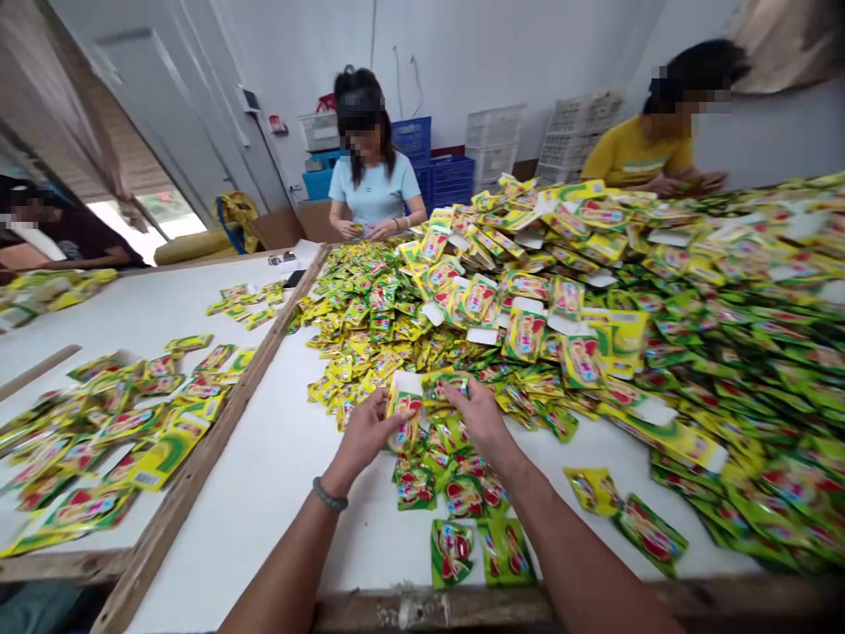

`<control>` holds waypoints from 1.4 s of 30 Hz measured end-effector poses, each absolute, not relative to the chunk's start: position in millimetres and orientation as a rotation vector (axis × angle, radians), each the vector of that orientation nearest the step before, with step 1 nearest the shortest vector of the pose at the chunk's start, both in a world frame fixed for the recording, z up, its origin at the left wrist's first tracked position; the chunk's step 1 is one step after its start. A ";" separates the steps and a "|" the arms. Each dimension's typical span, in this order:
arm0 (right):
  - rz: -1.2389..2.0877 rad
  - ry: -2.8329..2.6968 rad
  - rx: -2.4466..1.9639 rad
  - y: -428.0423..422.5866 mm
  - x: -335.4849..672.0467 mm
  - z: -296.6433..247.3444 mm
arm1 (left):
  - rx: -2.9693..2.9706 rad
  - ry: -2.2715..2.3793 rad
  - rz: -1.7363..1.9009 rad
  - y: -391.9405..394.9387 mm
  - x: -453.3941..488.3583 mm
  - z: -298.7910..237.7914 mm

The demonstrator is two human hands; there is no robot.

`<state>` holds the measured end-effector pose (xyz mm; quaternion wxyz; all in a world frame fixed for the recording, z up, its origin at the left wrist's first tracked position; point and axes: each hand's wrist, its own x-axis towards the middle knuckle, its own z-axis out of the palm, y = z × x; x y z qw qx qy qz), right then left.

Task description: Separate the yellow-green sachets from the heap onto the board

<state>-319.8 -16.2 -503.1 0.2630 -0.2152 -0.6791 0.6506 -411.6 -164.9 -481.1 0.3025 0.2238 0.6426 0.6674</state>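
Looking down, I see my left hand pinching an upright yellow-and-green foil packet with a white top. My right hand, fingers curled, grips the small green sachets just beside it. Both hands sit at the near edge of a big heap of matching packets on the white surface.
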 end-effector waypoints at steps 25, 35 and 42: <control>1.138 -2.303 -0.450 -22.5 -313.7 -491.7 | 0.339 1.416 1.726 -163.1 -408.0 -492.5; 1.475 -2.444 -0.274 -40.6 -321.8 -500.1 | 0.294 1.412 1.689 -179.1 -406.2 -493.9; 1.468 -2.426 -0.159 -47.2 -317.5 -491.8 | 0.260 1.396 1.744 -189.0 -409.2 -489.6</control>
